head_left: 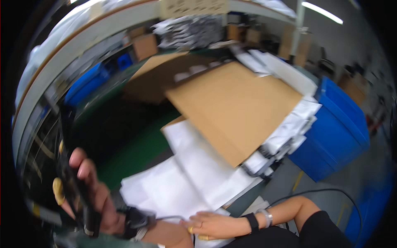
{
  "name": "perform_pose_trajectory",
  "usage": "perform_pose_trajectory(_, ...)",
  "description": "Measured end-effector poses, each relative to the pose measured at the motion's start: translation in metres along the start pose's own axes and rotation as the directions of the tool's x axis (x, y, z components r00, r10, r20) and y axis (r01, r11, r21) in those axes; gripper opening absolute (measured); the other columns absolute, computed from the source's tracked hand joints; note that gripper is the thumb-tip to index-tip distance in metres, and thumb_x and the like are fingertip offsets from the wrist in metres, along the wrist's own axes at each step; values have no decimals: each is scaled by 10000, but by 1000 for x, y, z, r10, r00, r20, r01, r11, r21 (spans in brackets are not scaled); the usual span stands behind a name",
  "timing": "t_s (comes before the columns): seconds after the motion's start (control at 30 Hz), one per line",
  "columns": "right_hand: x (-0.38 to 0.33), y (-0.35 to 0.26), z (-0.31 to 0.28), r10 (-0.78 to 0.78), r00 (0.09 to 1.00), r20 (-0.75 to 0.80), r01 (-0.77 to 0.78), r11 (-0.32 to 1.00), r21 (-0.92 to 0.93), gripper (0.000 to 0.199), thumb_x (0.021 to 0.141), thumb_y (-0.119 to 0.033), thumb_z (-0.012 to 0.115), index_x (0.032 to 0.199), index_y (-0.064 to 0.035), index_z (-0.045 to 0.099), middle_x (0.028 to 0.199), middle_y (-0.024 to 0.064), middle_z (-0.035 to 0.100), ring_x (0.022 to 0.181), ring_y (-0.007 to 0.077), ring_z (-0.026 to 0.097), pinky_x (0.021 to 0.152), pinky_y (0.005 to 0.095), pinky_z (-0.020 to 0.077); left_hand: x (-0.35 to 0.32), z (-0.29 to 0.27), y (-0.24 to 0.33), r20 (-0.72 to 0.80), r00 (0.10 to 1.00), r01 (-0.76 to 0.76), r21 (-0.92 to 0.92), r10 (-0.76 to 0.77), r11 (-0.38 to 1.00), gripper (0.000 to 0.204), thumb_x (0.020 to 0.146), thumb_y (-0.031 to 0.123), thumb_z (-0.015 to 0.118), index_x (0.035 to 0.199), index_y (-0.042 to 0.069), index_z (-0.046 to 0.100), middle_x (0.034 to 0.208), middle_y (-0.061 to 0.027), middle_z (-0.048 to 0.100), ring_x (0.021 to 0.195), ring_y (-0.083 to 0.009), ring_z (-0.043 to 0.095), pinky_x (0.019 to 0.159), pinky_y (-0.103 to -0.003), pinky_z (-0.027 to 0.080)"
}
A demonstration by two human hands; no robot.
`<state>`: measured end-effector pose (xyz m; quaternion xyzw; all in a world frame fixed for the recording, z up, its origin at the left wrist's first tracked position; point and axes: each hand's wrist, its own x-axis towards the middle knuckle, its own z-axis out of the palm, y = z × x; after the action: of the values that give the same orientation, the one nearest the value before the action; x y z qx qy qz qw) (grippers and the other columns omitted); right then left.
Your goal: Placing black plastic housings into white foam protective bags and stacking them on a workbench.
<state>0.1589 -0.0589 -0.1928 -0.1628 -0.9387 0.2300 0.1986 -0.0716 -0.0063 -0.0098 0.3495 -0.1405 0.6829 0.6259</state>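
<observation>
My left hand [101, 194] is raised at the lower left, its fingers wrapped round a flat black object [74, 182] seen nearly edge-on; its exact kind is unclear. Yellow covers sit on some of my fingertips, and a dark watch-like band [139, 221] is on that wrist. At the bottom middle, my right hand [213, 225] rests with fingers stretched out near my left forearm, beside a thin black cable [318, 190] and over white paper sheets [165, 190]. Beyond them, a large brown cardboard sheet [240, 107] lies across a pile of white papers or bags.
A blue plastic bin [331, 128] stands on the right beside the dark green table [124, 157]. Another blue bin [87, 84] is at the left, under a long shelf edge [62, 49]. Stacked grey-white packages [190, 33] and cardboard boxes [144, 46] stand behind.
</observation>
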Motion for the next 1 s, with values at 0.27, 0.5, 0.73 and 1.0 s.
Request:
perform_pose_trajectory(0.27,-16,10,6,-131,987,-95,154,941,301,406,820,-147,576,1214,-178,483,1364,77,342,1146,257,445,1008,429,329,21,32,-11,-66,953,300,48,-296,953,589,901,300,371,1351,-27,174,1298,-299,265,1219,-419,326,832,-509,490)
perform_pose_trajectory(0.5,-19,7,7,-97,994,-49,105,974,203,381,809,-180,618,1178,-154,528,1315,40,415,1198,225,418,1024,442,297,20,53,-9,-333,888,418,291,-319,861,617,873,419,366,1254,-64,318,1158,-307,437,1024,-383,520,793,-480,506)
perform_pose_trajectory(0.73,-16,8,5,27,998,-53,-18,986,168,264,820,-195,578,1072,-116,574,1158,15,554,1131,184,483,928,402,403,-91,38,-30,-823,513,845,435,-243,310,506,787,271,503,1163,-60,428,1037,-243,573,941,-310,591,836,-372,473)
perform_pose_trajectory(1.0,-14,5,-1,63,993,-96,-43,979,198,212,823,-201,578,1017,-123,611,1080,6,601,1080,163,521,884,354,440,-195,32,-30,-953,300,764,264,39,588,396,824,163,454,1166,-34,476,1002,-108,593,894,-168,586,782,-270,470)
